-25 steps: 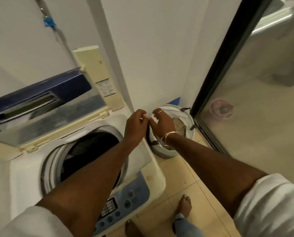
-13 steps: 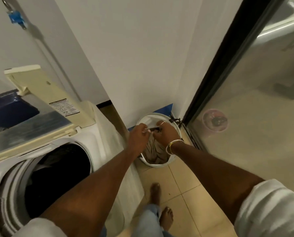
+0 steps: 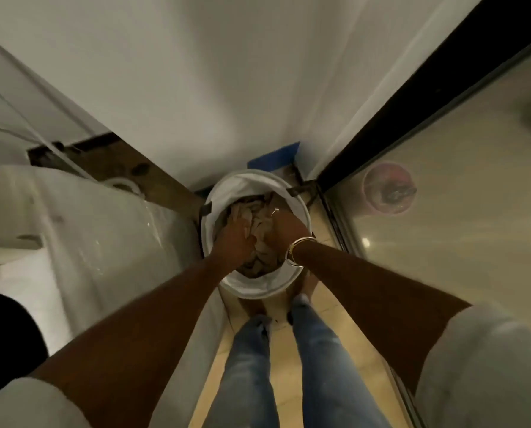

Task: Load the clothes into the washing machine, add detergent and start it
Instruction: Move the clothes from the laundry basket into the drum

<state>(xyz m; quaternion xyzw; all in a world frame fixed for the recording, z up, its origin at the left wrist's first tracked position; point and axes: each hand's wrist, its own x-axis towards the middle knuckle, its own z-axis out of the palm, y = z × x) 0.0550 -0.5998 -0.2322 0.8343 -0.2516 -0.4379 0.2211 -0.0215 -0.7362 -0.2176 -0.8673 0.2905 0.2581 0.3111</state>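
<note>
Fingers of the left hand reach down into the heap of beige clothes. Their tips are sunk in the folds and blurred, so I cannot tell whether they grip the cloth or only press into it. The right hand lies just beside the left, knuckles up. One of its fingers carries a ring, and its fingertips are likewise hidden in the fabric, so its grip cannot be read either. A gold bracelet circles the right wrist, which crosses over the basket's near right rim.

All the clothes sit inside a round white laundry basket on the tan tiled floor, in the corner where the white wall meets a black-framed glass door. The washing machine stands just beside the basket on its left, showing its white side panel, with a dark opening at the lower-left edge of the view. A blue patch sits at the foot of the wall behind the basket. Through the glass a round pink object is visible, too blurred to identify. The person's legs in blue jeans stand close against the near side of the basket.
</note>
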